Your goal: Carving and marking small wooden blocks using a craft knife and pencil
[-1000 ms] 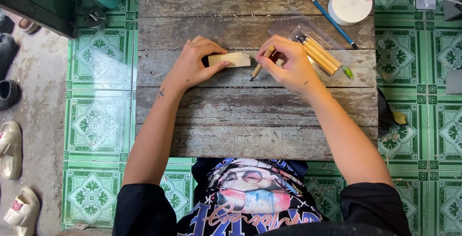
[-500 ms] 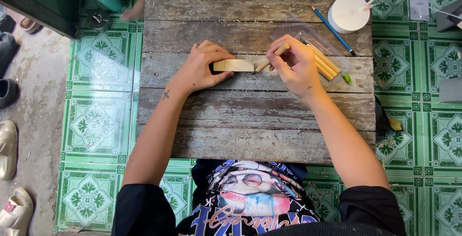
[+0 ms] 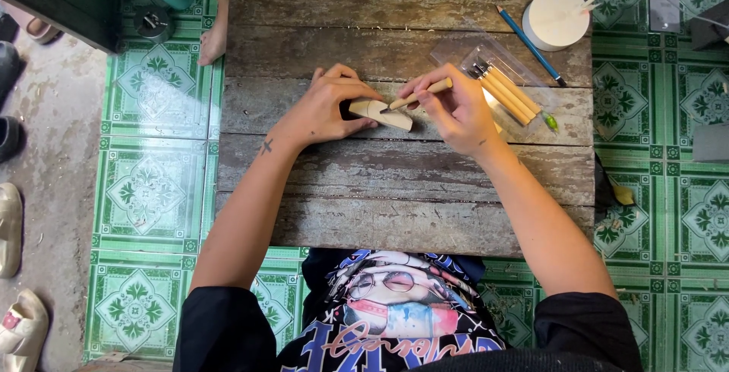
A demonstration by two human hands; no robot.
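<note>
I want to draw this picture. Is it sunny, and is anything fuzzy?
Head view: soft, even light with faint shadows under the left hand and right hand; the wood piece looks sharp, and the white cup is glary bright.

Lighting: soft, even daylight, bright overall; no glare. Shadows: faint and short, close under the left hand [image 3: 328, 110] and right hand [image 3: 456, 110] on the weathered grey wooden plank counter [image 3: 395, 205]. Focus: sharp at the counter's middle; wood grain crisp. Brightest item: white round cylinder [image 3: 556, 17] at the far right corner, slightly washed out. Edges: mild wide-angle bending in the green patterned floor tiles [image 3: 148, 190].
</note>
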